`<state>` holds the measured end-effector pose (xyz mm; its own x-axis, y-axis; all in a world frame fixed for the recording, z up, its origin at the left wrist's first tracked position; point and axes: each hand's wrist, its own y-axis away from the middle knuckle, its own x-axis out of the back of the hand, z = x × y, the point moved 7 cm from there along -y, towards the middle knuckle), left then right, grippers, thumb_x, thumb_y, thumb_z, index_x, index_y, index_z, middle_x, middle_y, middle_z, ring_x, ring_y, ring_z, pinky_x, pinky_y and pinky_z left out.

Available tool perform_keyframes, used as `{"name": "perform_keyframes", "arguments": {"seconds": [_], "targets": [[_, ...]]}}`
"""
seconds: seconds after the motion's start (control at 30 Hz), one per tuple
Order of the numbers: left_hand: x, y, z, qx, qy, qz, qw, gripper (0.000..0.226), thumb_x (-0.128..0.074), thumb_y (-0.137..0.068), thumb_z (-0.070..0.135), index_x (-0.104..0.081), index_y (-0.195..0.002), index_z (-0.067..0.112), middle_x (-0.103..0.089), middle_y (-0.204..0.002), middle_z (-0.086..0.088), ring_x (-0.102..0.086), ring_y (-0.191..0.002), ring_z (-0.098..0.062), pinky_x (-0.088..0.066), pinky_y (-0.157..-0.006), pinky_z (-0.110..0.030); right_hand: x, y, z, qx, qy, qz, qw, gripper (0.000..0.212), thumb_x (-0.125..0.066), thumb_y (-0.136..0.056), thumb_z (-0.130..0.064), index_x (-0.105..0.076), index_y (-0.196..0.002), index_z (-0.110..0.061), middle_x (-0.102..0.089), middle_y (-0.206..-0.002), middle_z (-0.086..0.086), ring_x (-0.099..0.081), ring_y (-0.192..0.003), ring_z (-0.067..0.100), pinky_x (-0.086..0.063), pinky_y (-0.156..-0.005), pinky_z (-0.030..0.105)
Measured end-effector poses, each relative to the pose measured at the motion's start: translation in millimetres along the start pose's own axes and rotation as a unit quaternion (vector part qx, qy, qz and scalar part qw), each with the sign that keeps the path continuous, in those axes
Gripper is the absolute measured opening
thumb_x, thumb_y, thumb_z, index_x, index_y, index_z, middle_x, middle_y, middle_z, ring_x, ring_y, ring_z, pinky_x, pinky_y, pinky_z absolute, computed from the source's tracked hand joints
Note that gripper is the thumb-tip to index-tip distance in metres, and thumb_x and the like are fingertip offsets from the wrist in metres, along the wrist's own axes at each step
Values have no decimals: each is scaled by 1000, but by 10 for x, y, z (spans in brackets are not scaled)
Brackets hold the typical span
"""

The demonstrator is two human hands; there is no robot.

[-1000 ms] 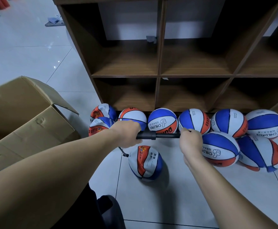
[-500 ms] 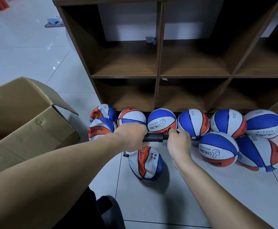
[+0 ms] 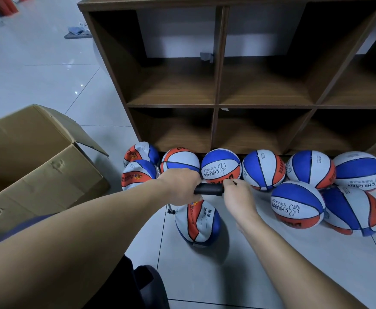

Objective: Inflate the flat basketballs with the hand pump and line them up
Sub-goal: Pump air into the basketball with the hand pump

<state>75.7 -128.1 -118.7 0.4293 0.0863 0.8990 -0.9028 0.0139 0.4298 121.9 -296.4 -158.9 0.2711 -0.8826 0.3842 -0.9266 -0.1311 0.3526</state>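
Pumping continues: our left hand [image 3: 180,186] grips the pump [image 3: 208,189], our right hand [image 3: 238,197] its handle. Next, we judge, a fresh outstroke for the half-flat basketball [image 3: 197,224].

We see two bare arms with no sleeves on them. Our left hand [image 3: 180,188] and our right hand [image 3: 238,197] wear no gloves, no rings and no watch. Low down between the arms, we see dark black cloth trousers [image 3: 138,284] with soft folds.
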Motion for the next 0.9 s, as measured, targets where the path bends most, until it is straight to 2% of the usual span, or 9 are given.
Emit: {"name": "perform_keyframes", "arguments": {"seconds": [0.13, 0.2, 0.3, 0.43, 0.53, 0.7, 0.9], "targets": [[6, -4, -182, 28, -8, -8, 1000, 25, -66, -99, 49, -59, -88, 28, -62, -78, 2, -58, -70, -17, -45, -62, -33, 322, -193, 85, -51, -20, 40, 998, 41, -58, -93, -21, -33, -61, -21, -31, -51, -6, -30, -62, 24, -26, -61, 40], [-9, 3, -293, 45, 1, -22, 999, 29, -68, -99, 49, -56, -83, 28, -62, -78, 1, -59, -70, -19, -47, -64, -34, 507, -274, 138, -82, -58, 59, 993, 40, -58, -92, -18, -29, -64, -23, -26, -53, -5, -24, -60, 23, -22, -59, 38], [-39, 1, -288, 50, 19, -33, 998, 29, -68, -98, 50, -60, -87, 26, -63, -79, -1, -61, -72, -22, -53, -68, -37, 626, -334, 152, -89, -90, 79, 989, 39, -54, -90, -12, -26, -65, -22, -24, -57, -2, -19, -59, 22, -18, -56, 37], [-19, -11, -166, 35, -16, -19, 999, 30, -63, -102, 53, -59, -92, 25, -64, -81, 0, -61, -72, -20, -45, -61, -34, 521, -199, 92, -62, -49, 124, 989, 39, -53, -90, -16, -32, -57, -18, -33, -54, -1, -30, -59, 26, -29, -62, 42], [8, 15, -123, 17, -27, -15, 999, 25, -62, -103, 50, -59, -94, 27, -62, -80, 2, -56, -69, -16, -42, -60, -31, 350, -98, 105, -49, -50, 111, 991, 37, -53, -93, -18, -36, -60, -18, -39, -57, 0, -36, -61, 26, -32, -63, 40], [2, 47, -80, 3, -31, -9, 999, 19, -62, -104, 45, -61, -100, 27, -61, -79, 4, -58, -70, -16, -50, -65, -32, 157, -9, 106, -29, -52, 94, 994, 33, -51, -98, -16, -41, -67, -16, -47, -69, 1, -41, -65, 22, -34, -62, 36], [22, 38, -10, -8, -35, -2, 999, 24, -62, -104, 48, -56, -95, 27, -59, -78, 4, -54, -66, -14, -42, -61, -31, 25, 45, 64, -14, -45, 79, 996, 31, -50, -97, -20, -38, -69, -15, -45, -69, 4, -40, -65, 24, -33, -63, 37]]}}
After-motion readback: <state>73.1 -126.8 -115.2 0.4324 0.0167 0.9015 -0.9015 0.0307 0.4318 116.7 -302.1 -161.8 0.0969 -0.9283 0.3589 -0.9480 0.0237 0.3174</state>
